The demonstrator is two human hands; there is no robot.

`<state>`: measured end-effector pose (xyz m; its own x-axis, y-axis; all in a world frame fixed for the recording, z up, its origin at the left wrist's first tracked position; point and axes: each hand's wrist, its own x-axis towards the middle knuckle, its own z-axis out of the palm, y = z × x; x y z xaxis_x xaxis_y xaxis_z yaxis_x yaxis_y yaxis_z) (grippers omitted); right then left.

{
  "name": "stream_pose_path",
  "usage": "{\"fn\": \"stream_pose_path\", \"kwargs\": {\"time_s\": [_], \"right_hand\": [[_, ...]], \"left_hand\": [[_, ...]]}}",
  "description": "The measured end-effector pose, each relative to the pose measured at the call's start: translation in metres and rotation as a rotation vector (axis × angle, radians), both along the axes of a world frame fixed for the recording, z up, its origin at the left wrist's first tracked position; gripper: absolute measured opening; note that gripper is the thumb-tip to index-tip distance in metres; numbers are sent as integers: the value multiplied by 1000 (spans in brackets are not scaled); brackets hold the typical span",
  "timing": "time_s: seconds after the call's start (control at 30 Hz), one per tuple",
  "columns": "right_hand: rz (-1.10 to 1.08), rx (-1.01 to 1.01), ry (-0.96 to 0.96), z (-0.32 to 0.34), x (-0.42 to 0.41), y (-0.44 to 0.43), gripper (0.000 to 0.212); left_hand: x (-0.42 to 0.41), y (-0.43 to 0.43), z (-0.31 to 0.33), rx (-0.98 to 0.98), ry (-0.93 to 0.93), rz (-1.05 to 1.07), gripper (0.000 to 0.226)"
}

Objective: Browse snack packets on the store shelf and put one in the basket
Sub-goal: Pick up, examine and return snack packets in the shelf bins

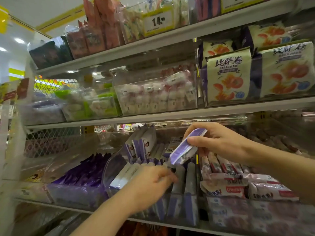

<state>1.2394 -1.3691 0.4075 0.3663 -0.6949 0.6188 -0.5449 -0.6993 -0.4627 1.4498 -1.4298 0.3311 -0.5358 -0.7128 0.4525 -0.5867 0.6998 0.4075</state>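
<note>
My left hand (pixel 153 183) was at the packet tops in the clear bin (pixel 112 166), blurred; I cannot tell its grip. My right hand (pixel 219 142) pinched one purple packet (pixel 184 150) just above that bin. Selection apparently made; no basket visible, transfer outstanding.

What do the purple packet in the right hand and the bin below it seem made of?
The purple packet: probably glossy plastic film; its end is crimped and it shines. The bin: apparently clear rigid plastic; packets show through its wall.
</note>
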Motion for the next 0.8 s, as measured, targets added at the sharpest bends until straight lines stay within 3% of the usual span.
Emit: {"fn": "stream_pose_path", "kwargs": {"time_s": [0.17, 0.3, 0.47, 0.63, 0.8], "right_hand": [[-16, 11, 46, 9, 4, -7, 25], [-49, 14, 131, 15, 10, -13, 24], [-145, -14, 376, 19, 23, -24, 17], [-286, -51, 861, -5, 38, -48, 20], [-326, -61, 976, 3, 38, -48, 24]], "left_hand": [[-10, -13, -14, -264, -339, -66, 41], [1, -17, -13, -359, -429, -47, 43], [11, -22, -21, -308, -385, -48, 38], [14, -24, -26, -313, -350, -48, 41], [20, -22, -26, -301, -346, -59, 49]]}}
